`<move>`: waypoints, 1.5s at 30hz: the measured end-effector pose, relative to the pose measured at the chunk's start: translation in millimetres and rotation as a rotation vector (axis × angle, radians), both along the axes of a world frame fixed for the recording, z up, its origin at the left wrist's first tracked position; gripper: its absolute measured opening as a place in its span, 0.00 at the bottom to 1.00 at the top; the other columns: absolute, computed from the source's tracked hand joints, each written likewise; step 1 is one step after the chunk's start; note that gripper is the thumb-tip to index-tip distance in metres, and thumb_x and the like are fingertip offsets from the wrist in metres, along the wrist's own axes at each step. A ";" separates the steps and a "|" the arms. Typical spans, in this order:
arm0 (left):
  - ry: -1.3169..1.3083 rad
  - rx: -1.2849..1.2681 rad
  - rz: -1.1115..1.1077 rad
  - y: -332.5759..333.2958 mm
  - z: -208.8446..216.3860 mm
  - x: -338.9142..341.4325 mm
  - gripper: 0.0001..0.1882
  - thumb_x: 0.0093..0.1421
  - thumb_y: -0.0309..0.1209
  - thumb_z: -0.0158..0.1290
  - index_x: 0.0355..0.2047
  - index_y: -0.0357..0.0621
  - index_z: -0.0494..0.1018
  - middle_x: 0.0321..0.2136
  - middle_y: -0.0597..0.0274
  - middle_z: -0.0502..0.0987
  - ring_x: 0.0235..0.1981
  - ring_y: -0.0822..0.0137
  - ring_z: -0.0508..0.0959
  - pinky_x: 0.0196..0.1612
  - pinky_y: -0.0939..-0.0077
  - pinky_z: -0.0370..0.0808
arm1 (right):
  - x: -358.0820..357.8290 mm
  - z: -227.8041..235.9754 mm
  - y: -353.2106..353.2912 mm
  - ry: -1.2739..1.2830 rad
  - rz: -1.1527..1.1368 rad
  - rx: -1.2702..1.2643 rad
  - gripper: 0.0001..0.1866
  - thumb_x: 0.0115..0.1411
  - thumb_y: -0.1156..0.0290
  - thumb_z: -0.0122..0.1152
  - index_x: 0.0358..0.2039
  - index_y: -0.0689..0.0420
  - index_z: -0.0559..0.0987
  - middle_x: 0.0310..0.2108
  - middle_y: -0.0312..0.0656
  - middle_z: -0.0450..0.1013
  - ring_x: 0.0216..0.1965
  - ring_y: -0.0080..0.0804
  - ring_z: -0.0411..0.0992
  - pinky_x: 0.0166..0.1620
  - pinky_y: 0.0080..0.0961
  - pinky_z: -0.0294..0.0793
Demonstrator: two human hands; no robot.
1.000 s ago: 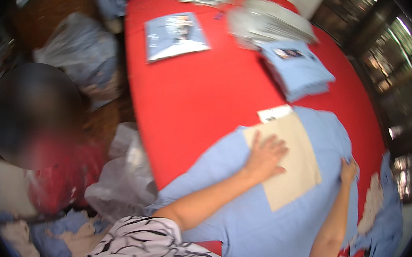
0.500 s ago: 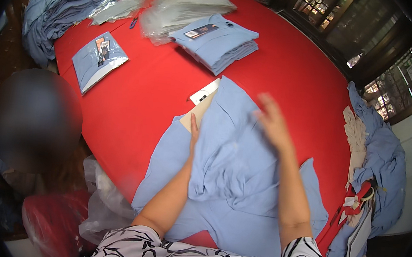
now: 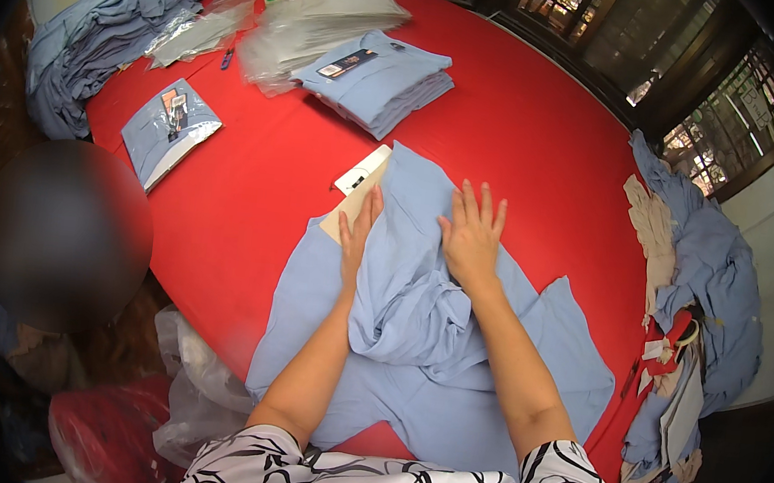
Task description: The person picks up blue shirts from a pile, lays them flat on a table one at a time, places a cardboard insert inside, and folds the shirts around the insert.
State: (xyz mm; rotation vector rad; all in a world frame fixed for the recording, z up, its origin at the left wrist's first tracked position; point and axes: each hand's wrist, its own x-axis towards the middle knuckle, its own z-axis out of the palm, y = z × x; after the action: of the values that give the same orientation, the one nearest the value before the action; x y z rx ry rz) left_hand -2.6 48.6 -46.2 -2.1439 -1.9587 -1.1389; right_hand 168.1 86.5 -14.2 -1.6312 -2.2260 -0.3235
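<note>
A light blue garment (image 3: 418, 310) lies partly folded and rumpled in front of me, its legs or panels spread toward my body. My left hand (image 3: 358, 239) rests on its left fold with fingers stretched, beside a flat beige board or card (image 3: 341, 218) that shows from under the cloth. On the right side of the fold my right hand (image 3: 472, 245) lies palm down with fingers spread. Just beyond the beige piece is a white card (image 3: 362, 170) with a small dark mark.
A red cloth covers the table (image 3: 544, 163). Folded blue garments (image 3: 379, 82) are stacked ahead, beside clear plastic bags (image 3: 319, 25). One bagged garment (image 3: 169, 137) lies at left. Loose blue garments heap at far left (image 3: 108, 38) and right (image 3: 709, 282). A person (image 3: 61, 238) is at left.
My right hand has come down from above the cloth onto the fold, moving left. The left hand stays by the beige piece, its fingers shifting slightly. The whole view has shifted a little.
</note>
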 end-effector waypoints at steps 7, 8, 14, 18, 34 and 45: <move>0.490 -0.030 -0.022 7.0 -30.3 -17.7 0.34 0.60 0.37 0.48 0.67 0.71 0.54 0.65 0.77 0.57 0.60 0.67 0.63 0.66 0.35 0.45 | 22.9 -10.0 25.3 0.108 0.260 -0.176 0.31 0.66 0.51 0.48 0.60 0.61 0.66 0.64 0.48 0.59 0.67 0.45 0.54 0.68 0.42 0.49; 0.348 -0.075 -0.065 5.8 -23.7 -15.0 0.32 0.58 0.39 0.49 0.65 0.68 0.58 0.62 0.74 0.60 0.60 0.64 0.63 0.66 0.35 0.44 | 29.0 -7.8 27.4 0.108 0.278 -0.191 0.31 0.66 0.50 0.47 0.61 0.61 0.65 0.65 0.48 0.59 0.68 0.44 0.53 0.68 0.43 0.48; 0.041 -0.136 -0.084 5.0 -11.1 -8.9 0.27 0.54 0.40 0.52 0.57 0.59 0.70 0.50 0.65 0.67 0.57 0.58 0.64 0.66 0.35 0.43 | 28.2 -13.0 13.2 -0.127 0.230 -0.181 0.35 0.66 0.46 0.43 0.66 0.57 0.59 0.70 0.45 0.49 0.71 0.40 0.42 0.71 0.45 0.36; 0.055 -0.126 -0.098 4.0 -13.4 -10.7 0.25 0.55 0.37 0.51 0.55 0.56 0.72 0.51 0.64 0.66 0.57 0.58 0.64 0.66 0.37 0.46 | 37.9 -10.6 9.6 -0.045 0.323 -0.152 0.35 0.66 0.44 0.43 0.64 0.58 0.63 0.68 0.48 0.53 0.70 0.44 0.48 0.69 0.52 0.38; 0.326 0.169 0.097 11.3 -11.1 1.9 0.19 0.58 0.30 0.52 0.51 0.57 0.72 0.61 0.77 0.63 0.56 0.67 0.68 0.61 0.41 0.62 | 23.8 -6.7 54.8 0.475 0.014 -0.080 0.14 0.60 0.65 0.56 0.42 0.59 0.79 0.46 0.48 0.75 0.52 0.45 0.69 0.52 0.41 0.68; 0.002 -0.015 -0.026 13.5 -35.5 -16.1 0.17 0.55 0.26 0.50 0.46 0.51 0.74 0.44 0.64 0.69 0.50 0.57 0.69 0.63 0.40 0.54 | -45.2 25.6 111.5 0.810 0.059 -0.516 0.13 0.56 0.64 0.63 0.34 0.61 0.81 0.33 0.46 0.78 0.36 0.36 0.75 0.41 0.33 0.73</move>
State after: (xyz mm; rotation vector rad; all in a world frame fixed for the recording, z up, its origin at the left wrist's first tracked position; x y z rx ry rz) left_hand -18.7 62.1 -81.7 -2.1832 -1.9502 -1.1287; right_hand 122.9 198.0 11.5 -1.5164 -1.7636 0.8492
